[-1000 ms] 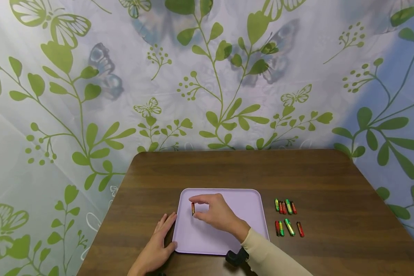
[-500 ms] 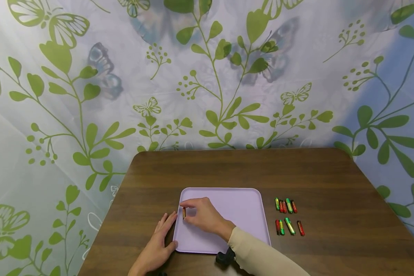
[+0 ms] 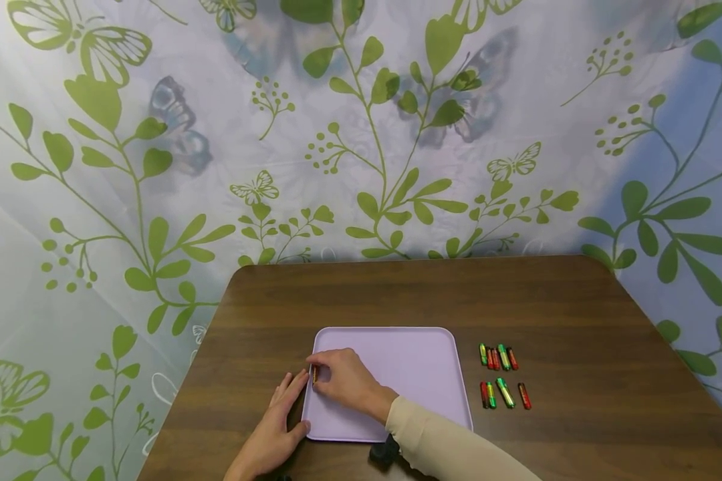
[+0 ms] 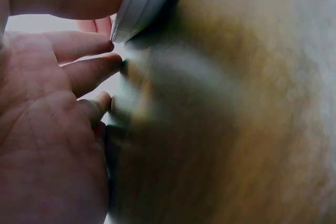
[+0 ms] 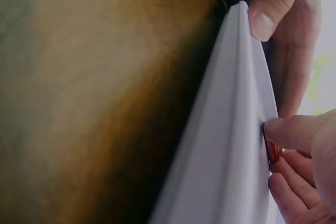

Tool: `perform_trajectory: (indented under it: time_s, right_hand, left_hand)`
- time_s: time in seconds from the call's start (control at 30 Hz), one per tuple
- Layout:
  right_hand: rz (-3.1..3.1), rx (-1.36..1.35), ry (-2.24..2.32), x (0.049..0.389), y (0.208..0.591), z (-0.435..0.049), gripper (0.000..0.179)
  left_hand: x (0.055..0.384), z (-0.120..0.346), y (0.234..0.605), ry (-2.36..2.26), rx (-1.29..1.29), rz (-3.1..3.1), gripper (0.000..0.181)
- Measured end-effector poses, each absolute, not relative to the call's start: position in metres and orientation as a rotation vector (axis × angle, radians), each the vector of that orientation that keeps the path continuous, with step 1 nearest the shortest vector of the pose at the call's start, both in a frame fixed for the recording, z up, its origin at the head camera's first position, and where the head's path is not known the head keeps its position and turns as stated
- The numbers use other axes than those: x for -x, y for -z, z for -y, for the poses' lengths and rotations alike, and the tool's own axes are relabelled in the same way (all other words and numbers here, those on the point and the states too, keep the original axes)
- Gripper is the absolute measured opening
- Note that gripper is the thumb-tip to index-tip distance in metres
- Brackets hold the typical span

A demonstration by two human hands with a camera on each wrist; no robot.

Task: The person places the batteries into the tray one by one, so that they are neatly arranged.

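A lilac tray (image 3: 412,367) lies on the brown table. Over its left side, my right hand (image 3: 347,382) pinches a small battery (image 3: 315,374) between thumb and fingers, close to the tray's inner left wall. The right wrist view shows the battery's red casing (image 5: 272,150) low behind the rim, partly covered by the thumb. My left hand (image 3: 272,427) rests at the tray's left edge with its fingers extended, fingertips and thumb right at the rim. In the left wrist view the palm of the left hand (image 4: 47,103) faces the camera, beside the tray rim (image 4: 144,6).
To the right of the tray, several red and green-gold batteries lie on the table in two rows, a back row (image 3: 504,357) and a front row (image 3: 505,393). A curtain (image 3: 361,167) printed with leaves and butterflies hangs behind the table (image 3: 397,290).
My right hand has carried the battery leftward and slightly down, from over the tray to its left inner edge. The left hand and the batteries on the right have stayed in place.
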State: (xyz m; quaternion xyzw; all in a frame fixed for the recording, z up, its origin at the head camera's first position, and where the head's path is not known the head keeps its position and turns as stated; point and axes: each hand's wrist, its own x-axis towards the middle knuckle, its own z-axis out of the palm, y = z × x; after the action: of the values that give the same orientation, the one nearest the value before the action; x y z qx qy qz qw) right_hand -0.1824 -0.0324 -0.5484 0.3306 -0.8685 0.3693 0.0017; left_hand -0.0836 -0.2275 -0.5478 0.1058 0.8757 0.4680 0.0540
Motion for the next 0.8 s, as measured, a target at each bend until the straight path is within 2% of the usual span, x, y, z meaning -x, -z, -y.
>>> perform_trajectory:
  time_s: [0.43, 0.8]
  right_hand:
    - [2.685, -1.050, -1.047, 0.179, 0.552, 0.035, 0.043]
    - [2.673, -1.077, -1.161, 0.180, 0.539, 0.008, 0.045]
  left_hand:
    - [0.083, 0.229, 0.551, -1.432, -0.305, -2.655, 0.087]
    - [0.083, 0.227, 0.551, -1.409, -0.311, -2.687, 0.086]
